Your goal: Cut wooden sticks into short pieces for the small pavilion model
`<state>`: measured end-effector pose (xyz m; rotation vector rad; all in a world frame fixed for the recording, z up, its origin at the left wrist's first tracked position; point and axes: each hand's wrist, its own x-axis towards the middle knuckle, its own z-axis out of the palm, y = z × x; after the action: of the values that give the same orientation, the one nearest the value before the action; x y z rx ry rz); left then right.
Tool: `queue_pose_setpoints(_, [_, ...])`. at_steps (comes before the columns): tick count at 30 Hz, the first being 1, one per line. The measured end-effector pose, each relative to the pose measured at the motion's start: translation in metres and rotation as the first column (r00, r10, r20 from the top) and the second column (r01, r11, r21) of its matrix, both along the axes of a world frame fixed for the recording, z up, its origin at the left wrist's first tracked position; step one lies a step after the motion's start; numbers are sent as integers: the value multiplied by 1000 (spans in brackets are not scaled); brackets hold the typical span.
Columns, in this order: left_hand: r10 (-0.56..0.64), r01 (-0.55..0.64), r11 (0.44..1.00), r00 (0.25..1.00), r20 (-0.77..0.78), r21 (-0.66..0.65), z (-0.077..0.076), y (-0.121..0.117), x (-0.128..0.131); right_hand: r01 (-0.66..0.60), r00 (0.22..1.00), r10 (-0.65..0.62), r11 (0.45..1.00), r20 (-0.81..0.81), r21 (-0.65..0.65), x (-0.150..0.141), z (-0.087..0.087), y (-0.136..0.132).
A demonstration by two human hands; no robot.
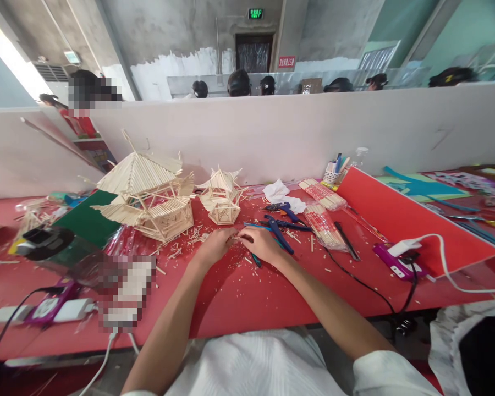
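My left hand (218,245) and my right hand (260,243) meet above the red table, fingertips pinched together. Whatever lies between them is too small to make out. Just beyond stands a small pavilion model (223,199) built of thin wooden sticks. To its left is a larger stick pavilion (148,198) with layered roofs. Close by my right hand lie blue-handled cutters (279,233) and another pair of blue-handled pliers (287,211). Stick offcuts (197,233) are scattered around both hands.
Packs of wooden sticks (325,224) and crumpled tissue (277,191) lie to the right. A red board (404,220) leans beside a purple power strip (399,262). On the left are a dark-lidded bottle (66,253), a blurred phone-like object (128,291) and cables. A white partition (272,137) stands behind.
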<state>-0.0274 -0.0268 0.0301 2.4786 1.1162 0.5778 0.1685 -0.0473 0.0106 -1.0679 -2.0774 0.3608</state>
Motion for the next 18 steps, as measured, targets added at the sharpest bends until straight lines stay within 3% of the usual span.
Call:
queue_pose_setpoints(9, [80, -79, 995, 997, 7, -63, 2, -6, 7, -28, 998, 30, 999, -61, 40, 0, -5, 2])
queue_pose_setpoints(18, [41, -38, 998, 998, 51, -58, -7, -3, 7, -57, 997, 59, 998, -54, 38, 3, -4, 2])
